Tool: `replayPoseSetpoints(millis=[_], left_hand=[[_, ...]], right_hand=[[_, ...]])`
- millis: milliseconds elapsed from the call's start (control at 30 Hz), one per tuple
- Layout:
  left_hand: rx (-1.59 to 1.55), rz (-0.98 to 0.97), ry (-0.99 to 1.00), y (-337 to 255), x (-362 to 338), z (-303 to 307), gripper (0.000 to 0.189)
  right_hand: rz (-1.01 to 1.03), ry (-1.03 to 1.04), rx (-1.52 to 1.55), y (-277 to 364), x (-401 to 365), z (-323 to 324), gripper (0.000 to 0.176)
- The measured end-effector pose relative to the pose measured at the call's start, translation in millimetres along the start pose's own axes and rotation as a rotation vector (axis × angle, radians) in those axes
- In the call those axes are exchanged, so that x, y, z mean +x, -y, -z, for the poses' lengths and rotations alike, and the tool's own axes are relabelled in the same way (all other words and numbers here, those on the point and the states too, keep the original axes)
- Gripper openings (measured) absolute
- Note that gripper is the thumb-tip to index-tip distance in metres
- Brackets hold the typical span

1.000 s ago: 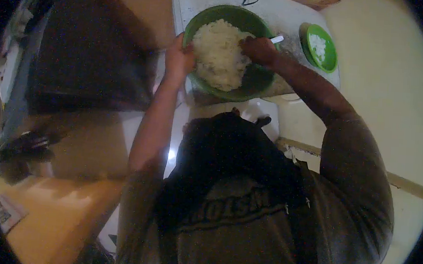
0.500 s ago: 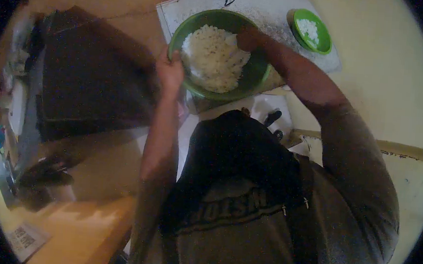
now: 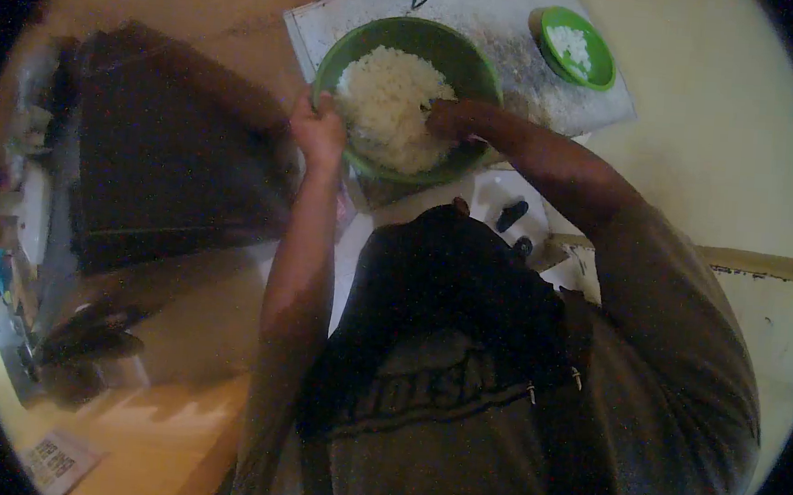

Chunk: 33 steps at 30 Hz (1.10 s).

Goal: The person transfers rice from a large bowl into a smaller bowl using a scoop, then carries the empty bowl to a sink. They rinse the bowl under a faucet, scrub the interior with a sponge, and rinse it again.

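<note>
A large green bowl (image 3: 476, 62) holds a pale, crumbly, rice-like heap (image 3: 390, 100). At the bowl's left rim is my left hand (image 3: 319, 130), thumb at the edge and the other fingers on the outer side, gripping it. My right hand (image 3: 449, 120) reaches in over the right side and touches the heap. Its fingers are curled at the food; something small and light shows by the fingertips, too unclear to name.
The bowl stands on a stained white surface (image 3: 527, 91). A small bright green bowl (image 3: 602, 64) with white pieces is at the upper right. Dark knobs or handles (image 3: 512, 216) lie near my body. A big dark box-like shape (image 3: 173, 149) fills the left.
My right hand has moved down and slightly left inside the large bowl, and the heap's surface has shifted. My left hand keeps its hold. The view has shifted slightly.
</note>
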State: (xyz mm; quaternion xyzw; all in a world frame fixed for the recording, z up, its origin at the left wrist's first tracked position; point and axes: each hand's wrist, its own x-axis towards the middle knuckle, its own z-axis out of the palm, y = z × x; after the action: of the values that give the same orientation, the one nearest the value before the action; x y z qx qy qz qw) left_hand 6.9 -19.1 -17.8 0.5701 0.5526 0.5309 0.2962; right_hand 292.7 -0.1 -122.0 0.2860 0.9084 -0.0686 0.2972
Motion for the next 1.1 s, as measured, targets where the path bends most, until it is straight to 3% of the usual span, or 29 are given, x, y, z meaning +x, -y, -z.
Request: replayPoseSetpoints(millis=[33, 67, 133, 167, 233, 267, 333, 433, 633, 700, 800, 867, 933, 967, 1033, 1100], left_hand=[[0.046, -0.001, 0.019, 4.4, -1.8, 1.5, 0.027], [0.091, -0.009, 0.032, 7.7, 0.8, 2.4, 0.027], [0.033, 0.018, 0.040, 3.6, -4.2, -2.2, 0.028], [-0.039, 0.061, 0.069, 4.5, -1.3, -5.3, 0.029], [0.052, 0.016, 0.084, 11.9, 5.0, -7.1, 0.029], [0.135, -0.040, 0.110, 15.3, 7.1, -6.2, 0.030], [0.106, 0.000, 0.110, 5.9, 5.9, -6.0, 0.030], [0.039, 0.024, 0.107, 14.5, 8.5, -8.3, 0.029], [-0.047, 0.085, 0.133, 11.8, 5.9, -6.7, 0.029], [-0.023, 0.058, 0.131, 4.0, 5.5, -4.2, 0.028], [-0.036, 0.182, 0.153, -0.6, 5.5, -2.6, 0.029], [-0.052, 0.059, 0.120, 8.1, 7.3, -5.8, 0.030], [-0.003, 0.099, 0.144, -0.7, 9.8, -0.9, 0.030], [0.051, 0.137, 0.184, -6.5, 8.6, -2.0, 0.031], [0.056, 0.081, 0.169, 2.0, 12.7, -5.8, 0.031], [0.071, 0.020, 0.139, 17.7, 22.4, -6.3, 0.031]], right_hand=[[-0.037, 0.133, -0.022, 5.3, 0.7, 3.1, 0.021], [-0.043, 0.121, -0.036, 4.3, -4.2, 7.1, 0.021], [-0.225, -0.083, 0.248, 15.2, -44.7, 29.5, 0.028], [-0.221, -0.084, 0.255, 18.6, -64.2, 42.8, 0.028], [-0.388, -0.764, 0.470, 28.8, -103.8, 74.4, 0.036], [-0.384, -0.758, 0.473, 38.7, -115.1, 99.0, 0.036], [-0.375, -0.443, 0.505, 59.4, -120.1, 142.7, 0.042], [-0.536, -0.400, 0.545, 71.7, -80.1, 145.0, 0.043], [-0.552, -0.396, 0.453, 39.4, -35.2, 119.4, 0.043], [-0.528, -0.394, 0.416, 19.8, -35.5, 119.6, 0.043], [-0.473, -0.364, 0.341, -2.4, -47.9, 126.2, 0.045], [-0.442, -0.336, 0.299, -26.0, -57.4, 106.3, 0.045], [0.092, -1.017, -0.028, -45.8, -62.0, 75.4, 0.044], [0.088, -1.012, -0.024, -39.8, -64.3, 73.7, 0.044], [-0.328, -0.241, 0.197, 15.4, -96.1, 139.3, 0.040], [-0.336, -0.252, 0.213, 8.3, -82.8, 118.0, 0.038]])
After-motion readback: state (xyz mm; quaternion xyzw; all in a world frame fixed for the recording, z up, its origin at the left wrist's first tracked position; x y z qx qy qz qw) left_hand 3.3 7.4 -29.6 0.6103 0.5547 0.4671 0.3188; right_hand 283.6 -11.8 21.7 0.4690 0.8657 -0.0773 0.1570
